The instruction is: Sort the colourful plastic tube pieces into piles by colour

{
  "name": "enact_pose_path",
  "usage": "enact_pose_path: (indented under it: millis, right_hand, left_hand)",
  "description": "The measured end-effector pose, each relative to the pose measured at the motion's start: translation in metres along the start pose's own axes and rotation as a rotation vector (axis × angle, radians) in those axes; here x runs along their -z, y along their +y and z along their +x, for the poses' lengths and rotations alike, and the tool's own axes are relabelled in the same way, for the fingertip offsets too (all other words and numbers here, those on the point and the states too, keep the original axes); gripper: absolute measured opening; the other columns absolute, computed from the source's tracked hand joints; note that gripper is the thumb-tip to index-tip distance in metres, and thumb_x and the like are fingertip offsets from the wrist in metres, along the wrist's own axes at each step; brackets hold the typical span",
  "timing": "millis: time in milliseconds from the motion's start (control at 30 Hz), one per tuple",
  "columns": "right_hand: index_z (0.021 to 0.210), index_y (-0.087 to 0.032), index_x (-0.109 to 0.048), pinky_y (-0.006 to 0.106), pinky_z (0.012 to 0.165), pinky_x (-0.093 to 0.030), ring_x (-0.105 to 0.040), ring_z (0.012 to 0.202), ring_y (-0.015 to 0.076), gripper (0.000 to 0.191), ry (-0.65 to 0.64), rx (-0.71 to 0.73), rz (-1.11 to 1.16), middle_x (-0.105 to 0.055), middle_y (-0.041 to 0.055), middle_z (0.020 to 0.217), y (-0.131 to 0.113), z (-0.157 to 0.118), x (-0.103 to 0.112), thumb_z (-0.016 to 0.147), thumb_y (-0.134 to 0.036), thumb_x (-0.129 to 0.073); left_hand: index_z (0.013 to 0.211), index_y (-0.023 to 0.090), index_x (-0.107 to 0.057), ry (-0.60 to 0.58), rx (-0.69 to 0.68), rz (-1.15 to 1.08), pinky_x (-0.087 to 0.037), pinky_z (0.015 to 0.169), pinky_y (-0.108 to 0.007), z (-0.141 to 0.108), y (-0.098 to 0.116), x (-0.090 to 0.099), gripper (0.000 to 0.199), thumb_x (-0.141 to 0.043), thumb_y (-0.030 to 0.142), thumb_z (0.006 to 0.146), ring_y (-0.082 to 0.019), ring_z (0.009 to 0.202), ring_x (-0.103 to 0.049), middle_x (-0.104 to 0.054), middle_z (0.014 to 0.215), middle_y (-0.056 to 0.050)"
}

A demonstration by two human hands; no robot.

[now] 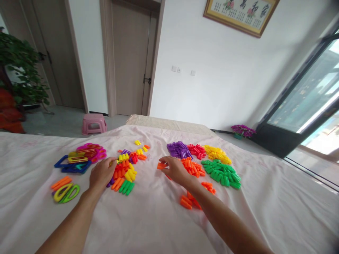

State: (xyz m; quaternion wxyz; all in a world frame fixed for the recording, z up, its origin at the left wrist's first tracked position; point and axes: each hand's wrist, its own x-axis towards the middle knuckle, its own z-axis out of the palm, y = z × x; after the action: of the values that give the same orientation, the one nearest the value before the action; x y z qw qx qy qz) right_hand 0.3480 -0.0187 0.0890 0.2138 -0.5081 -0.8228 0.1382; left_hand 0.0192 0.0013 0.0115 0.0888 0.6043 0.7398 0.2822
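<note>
My left hand (102, 171) is at the left edge of a mixed pile of plastic pieces (123, 167), its fingertips closed on a small yellow piece (113, 162). My right hand (173, 168) pinches an orange piece (160, 165) just left of the orange pile (194, 167). Behind that pile lie purple pieces (178, 150), red pieces (197, 151) and yellow pieces (217, 154). Green pieces (222, 173) lie to its right. More orange pieces (186, 201) are partly covered by my right forearm.
Flat shapes in pink (100, 153) and blue (63, 162) lie at the left, with green and yellow rings (70, 193) nearer me. A cloth (137, 225) covers the surface. Beyond it stand a pink stool (94, 123) and a potted flower (243, 131).
</note>
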Motion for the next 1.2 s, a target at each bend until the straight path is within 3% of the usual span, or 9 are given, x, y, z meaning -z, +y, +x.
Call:
enact_pose_path:
  millis: [133, 267, 567, 633, 733, 833, 933, 1033, 1200]
  right_hand:
    - [0.123, -0.018, -0.067, 0.030, 0.090, -0.050, -0.067, 0.104, 0.0212, 0.049, 0.007, -0.081, -0.042, -0.072, 0.0079, 0.116, 0.024, -0.014, 0.019, 0.075, -0.010, -0.066]
    - [0.125, -0.018, -0.066, 0.031, 0.092, -0.049, -0.066, 0.107, 0.0226, 0.049, -0.011, -0.098, -0.095, -0.072, 0.0078, 0.118, 0.034, -0.021, 0.021, 0.076, -0.010, -0.065]
    - [0.115, -0.021, -0.070, 0.034, 0.100, -0.047, -0.064, 0.112, 0.0214, 0.039, 0.074, -0.076, -0.086, -0.072, 0.0049, 0.119, 0.023, -0.026, 0.023, 0.081, -0.008, -0.058]
    - [0.113, -0.021, -0.071, 0.034, 0.099, -0.047, -0.064, 0.110, 0.0206, 0.038, 0.079, -0.078, -0.052, -0.073, 0.0049, 0.115, 0.007, -0.030, 0.015, 0.082, -0.007, -0.055]
    - [0.121, -0.021, -0.067, 0.034, 0.098, -0.048, -0.063, 0.110, 0.0216, 0.039, -0.049, 0.044, -0.014, -0.072, 0.0066, 0.115, -0.030, -0.043, -0.009, 0.085, -0.012, -0.056]
    - [0.139, -0.021, -0.054, 0.039, 0.103, -0.045, -0.056, 0.121, 0.0252, 0.054, -0.168, 0.218, -0.033, -0.063, 0.0101, 0.134, -0.070, -0.051, -0.042, 0.085, -0.017, -0.060]
    - [0.148, -0.025, -0.040, 0.044, 0.106, -0.043, -0.045, 0.133, 0.0285, 0.063, -0.131, 0.228, -0.073, -0.046, 0.0117, 0.150, -0.096, -0.044, -0.071, 0.088, -0.023, -0.060]
    - [0.145, -0.028, -0.041, 0.047, 0.106, -0.041, -0.040, 0.136, 0.0297, 0.058, -0.094, 0.208, -0.092, -0.041, 0.0114, 0.152, -0.103, -0.028, -0.087, 0.091, -0.034, -0.061]
    - [0.127, -0.026, -0.058, 0.041, 0.101, -0.043, -0.051, 0.121, 0.0259, 0.040, -0.083, 0.242, -0.049, -0.056, 0.0088, 0.135, -0.096, -0.017, -0.094, 0.089, -0.036, -0.064]
  left_hand:
    - [0.119, 0.023, -0.069, -0.013, 0.013, 0.015, -0.045, 0.086, -0.033, 0.000, 0.001, 0.001, 0.046, -0.035, 0.043, 0.095, -0.026, 0.112, -0.063, -0.070, 0.123, -0.006]
    - [0.120, 0.023, -0.069, -0.019, 0.018, 0.017, -0.045, 0.086, -0.033, 0.000, 0.001, 0.001, 0.046, -0.036, 0.043, 0.095, -0.027, 0.112, -0.063, -0.070, 0.124, -0.007]
    - [0.117, 0.023, -0.071, 0.007, 0.009, 0.011, -0.047, 0.086, -0.032, -0.001, 0.002, 0.003, 0.044, -0.039, 0.042, 0.093, -0.025, 0.108, -0.065, -0.072, 0.121, -0.006]
    - [0.116, 0.023, -0.072, 0.015, 0.003, 0.003, -0.047, 0.086, -0.032, -0.001, 0.001, 0.002, 0.044, -0.040, 0.042, 0.093, -0.025, 0.106, -0.065, -0.073, 0.120, -0.006]
    - [0.116, 0.022, -0.072, 0.014, -0.001, -0.008, -0.046, 0.086, -0.032, 0.000, 0.000, 0.001, 0.043, -0.040, 0.041, 0.093, -0.026, 0.107, -0.065, -0.072, 0.120, -0.007]
    - [0.119, 0.022, -0.070, 0.000, 0.007, -0.015, -0.046, 0.087, -0.033, 0.001, -0.002, 0.000, 0.045, -0.038, 0.042, 0.094, -0.026, 0.111, -0.063, -0.071, 0.123, -0.007]
    - [0.120, 0.023, -0.070, -0.011, 0.012, -0.016, -0.046, 0.088, -0.033, 0.000, -0.002, 0.000, 0.046, -0.037, 0.043, 0.094, -0.026, 0.111, -0.063, -0.071, 0.124, -0.006]
    - [0.118, 0.023, -0.070, -0.003, 0.014, -0.018, -0.046, 0.088, -0.033, -0.001, -0.001, 0.001, 0.045, -0.038, 0.044, 0.094, -0.026, 0.110, -0.064, -0.071, 0.124, -0.006]
    - [0.119, 0.023, -0.071, 0.005, 0.017, -0.027, -0.046, 0.088, -0.032, -0.001, 0.000, 0.002, 0.044, -0.039, 0.042, 0.093, -0.026, 0.111, -0.064, -0.072, 0.123, -0.007]
